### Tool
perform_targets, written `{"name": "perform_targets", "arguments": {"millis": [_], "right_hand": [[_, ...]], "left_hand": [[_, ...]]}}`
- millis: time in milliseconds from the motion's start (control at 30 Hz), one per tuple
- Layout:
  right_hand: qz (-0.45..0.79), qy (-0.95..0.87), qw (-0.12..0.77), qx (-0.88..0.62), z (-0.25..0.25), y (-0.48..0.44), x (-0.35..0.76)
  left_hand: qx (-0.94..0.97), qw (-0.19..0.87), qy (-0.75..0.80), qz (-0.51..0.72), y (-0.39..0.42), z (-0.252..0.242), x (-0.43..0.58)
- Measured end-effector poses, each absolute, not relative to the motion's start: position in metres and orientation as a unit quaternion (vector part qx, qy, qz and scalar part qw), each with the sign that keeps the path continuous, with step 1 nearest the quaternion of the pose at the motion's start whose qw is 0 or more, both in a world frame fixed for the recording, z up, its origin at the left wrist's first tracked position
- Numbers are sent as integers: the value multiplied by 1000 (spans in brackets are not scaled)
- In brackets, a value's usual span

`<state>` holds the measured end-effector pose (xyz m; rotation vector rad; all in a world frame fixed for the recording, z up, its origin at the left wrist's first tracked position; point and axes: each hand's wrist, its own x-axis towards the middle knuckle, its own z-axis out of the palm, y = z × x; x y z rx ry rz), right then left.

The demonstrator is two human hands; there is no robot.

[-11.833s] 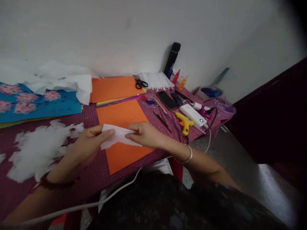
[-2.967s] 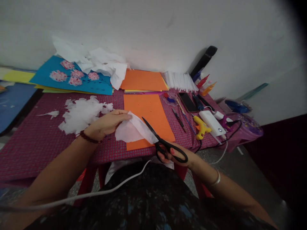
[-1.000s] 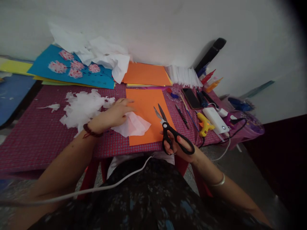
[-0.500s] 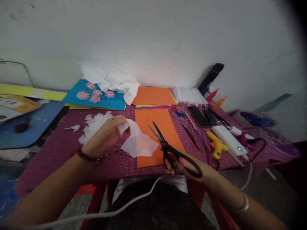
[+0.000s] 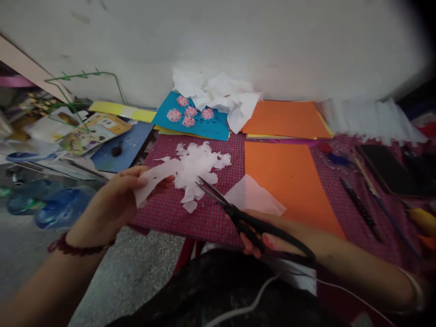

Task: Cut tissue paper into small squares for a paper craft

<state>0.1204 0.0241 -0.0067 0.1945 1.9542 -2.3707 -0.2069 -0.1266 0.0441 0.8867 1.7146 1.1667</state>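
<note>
My left hand (image 5: 124, 193) pinches a piece of thin white tissue paper (image 5: 157, 177) between thumb and fingers, off the table's left front edge. My right hand (image 5: 260, 238) has its fingers through the handles of black-handled scissors (image 5: 235, 212). Their blades stand slightly apart and point up and left, over the near side of a heap of cut white tissue pieces (image 5: 195, 165). A larger white tissue piece (image 5: 254, 195) lies partly on an orange sheet (image 5: 286, 172) and partly on the checked tablecloth (image 5: 214, 222), just beyond the scissors.
Behind the heap lies a blue card (image 5: 213, 129) with pink flowers, beside crumpled white tissue (image 5: 225, 88) and more orange paper (image 5: 282, 118). To the right are a pen (image 5: 361, 206) and a dark phone (image 5: 391, 168). A booklet (image 5: 98, 131) and a green wire rack (image 5: 117, 84) stand left.
The view has turned left. My left hand has moved left with its tissue piece, apart from the larger piece now lying on the table. The scissors stay in my right hand.
</note>
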Motion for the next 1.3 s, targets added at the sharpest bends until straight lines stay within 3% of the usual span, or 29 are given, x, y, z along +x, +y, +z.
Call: {"name": "perform_targets", "arguments": {"millis": [100, 200, 400, 900, 1100, 1300], "right_hand": [[-768, 635, 52, 63, -9, 22, 106], [-775, 625, 71, 66, -9, 20, 95], [-791, 600, 98, 67, -9, 16, 81], [-791, 597, 34, 127, -6, 16, 65], [-763, 632, 6, 138, -8, 26, 67], [-753, 646, 41, 115, -6, 40, 76]], "left_hand": [[237, 454, 622, 592, -132, 25, -196], [200, 484, 568, 635, -132, 11, -184], [205, 523, 552, 616, -129, -1, -177], [226, 562, 536, 588, -108, -1, -181], [288, 509, 563, 584, -95, -3, -193], [297, 446, 595, 599, -84, -6, -205]]}}
